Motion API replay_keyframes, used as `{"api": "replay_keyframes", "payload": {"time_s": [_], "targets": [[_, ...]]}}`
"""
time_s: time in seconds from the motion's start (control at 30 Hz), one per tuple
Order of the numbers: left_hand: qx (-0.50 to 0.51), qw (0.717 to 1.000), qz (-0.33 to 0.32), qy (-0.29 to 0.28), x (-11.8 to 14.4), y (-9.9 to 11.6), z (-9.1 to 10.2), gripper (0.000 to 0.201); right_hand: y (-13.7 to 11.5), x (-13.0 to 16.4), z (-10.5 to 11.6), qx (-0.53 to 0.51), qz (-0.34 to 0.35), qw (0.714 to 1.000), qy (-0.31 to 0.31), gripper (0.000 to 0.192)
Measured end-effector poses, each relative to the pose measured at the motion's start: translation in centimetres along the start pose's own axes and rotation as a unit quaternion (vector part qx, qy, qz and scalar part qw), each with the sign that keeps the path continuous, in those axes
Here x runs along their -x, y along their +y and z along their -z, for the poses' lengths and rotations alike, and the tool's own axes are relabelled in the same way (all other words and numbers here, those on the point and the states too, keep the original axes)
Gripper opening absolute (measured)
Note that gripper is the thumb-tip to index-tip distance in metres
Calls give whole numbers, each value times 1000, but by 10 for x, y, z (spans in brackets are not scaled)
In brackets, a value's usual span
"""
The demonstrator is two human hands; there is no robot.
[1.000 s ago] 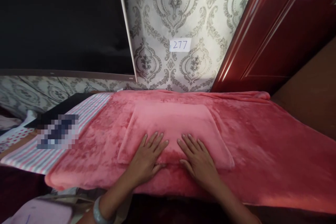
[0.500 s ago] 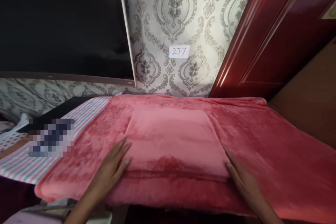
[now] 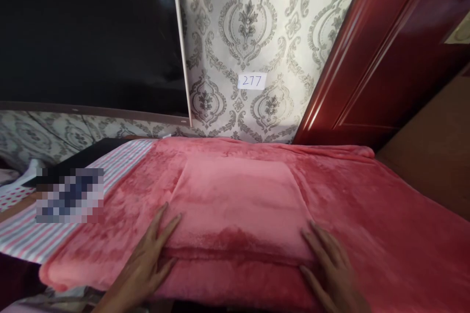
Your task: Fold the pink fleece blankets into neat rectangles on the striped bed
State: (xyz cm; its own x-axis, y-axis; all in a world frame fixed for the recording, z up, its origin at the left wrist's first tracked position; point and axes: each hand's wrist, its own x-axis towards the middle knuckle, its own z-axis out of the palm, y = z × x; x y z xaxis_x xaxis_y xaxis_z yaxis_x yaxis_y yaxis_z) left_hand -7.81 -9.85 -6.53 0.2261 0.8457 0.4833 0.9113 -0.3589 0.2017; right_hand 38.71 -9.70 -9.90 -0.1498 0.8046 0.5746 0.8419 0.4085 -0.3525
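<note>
Left hand (image 3: pixel 150 259): it lies flat on the pink blanket (image 3: pixel 367 234), just at the near-left corner of the folded pink cloth (image 3: pixel 238 205). The fingers are spread open and straight, and they grip nothing. The fingertips touch the left edge of the folded cloth.

Right hand (image 3: pixel 330 266): it is placed at the near-right corner of the folded cloth, palm down. The fingers are open and a little curved, they press on the fabric but do not close around it. The hand looks slightly blurred.

Folded pink cloth: a flat rectangle of the same plush material, lying on top of the blanket in the middle, between the 2 hands. Its near edge is darker and shows a fold line.

Pink blanket: it covers the surface from the wall to the near edge and hangs over the front — it reaches far to the right.

Striped cloth (image 3: pixel 121 161): pink, white and grey stripes, lying under the blanket on the left side.

Wall (image 3: pixel 249 19): pale wallpaper with grey ornament pattern.

Paper label (image 3: pixel 251 80): a small white piece on the wall, it reads 277.

Dark screen (image 3: pixel 88 34): large and black, at the upper left, with a light frame.

Red door (image 3: pixel 396 49): glossy dark red wood at the upper right — beside the wall.
</note>
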Motion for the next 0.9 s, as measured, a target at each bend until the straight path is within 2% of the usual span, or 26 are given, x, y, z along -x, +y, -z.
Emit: {"api": "replay_keyframes", "payload": {"time_s": [0.1, 0.2, 0.3, 0.4, 0.47, 0.57, 0.67, 0.73, 0.8, 0.9], "targets": [[-38, 998, -53, -14, 1, 1, 0, 74, -2, -6, -2, 40, 72, 996, -26, 63], [-55, 995, -87, 0, -5, -5, -1, 77, 1, -12, -7, 59, 72, 995, -40, 69], [-79, 990, -116, 31, -14, -13, 1, 65, 4, -16, -14, 66, 80, 994, -25, 76], [-76, 985, -138, 64, -30, -16, 15, 50, 7, -22, -15, 69, 109, 992, 12, 72], [-49, 985, -148, 77, -48, -12, 34, 46, 9, -31, -6, 62, 134, 988, 51, 62], [13, 982, -160, 97, -82, 2, 75, 42, 9, -59, 28, 30, 125, 988, 89, 48], [94, 976, -124, 153, -118, 23, 123, 30, -4, -100, 80, -27, 71, 990, 119, 40], [150, 971, -51, 179, -141, 35, 153, 25, -18, -130, 116, -92, 22, 982, 165, 41], [227, 956, 37, 181, -166, 42, 175, 26, -31, -159, 144, -160, -5, 967, 200, 45], [376, 906, 144, 132, -206, 38, 188, 25, -38, -199, 159, -263, -58, 947, 174, 52]]}}
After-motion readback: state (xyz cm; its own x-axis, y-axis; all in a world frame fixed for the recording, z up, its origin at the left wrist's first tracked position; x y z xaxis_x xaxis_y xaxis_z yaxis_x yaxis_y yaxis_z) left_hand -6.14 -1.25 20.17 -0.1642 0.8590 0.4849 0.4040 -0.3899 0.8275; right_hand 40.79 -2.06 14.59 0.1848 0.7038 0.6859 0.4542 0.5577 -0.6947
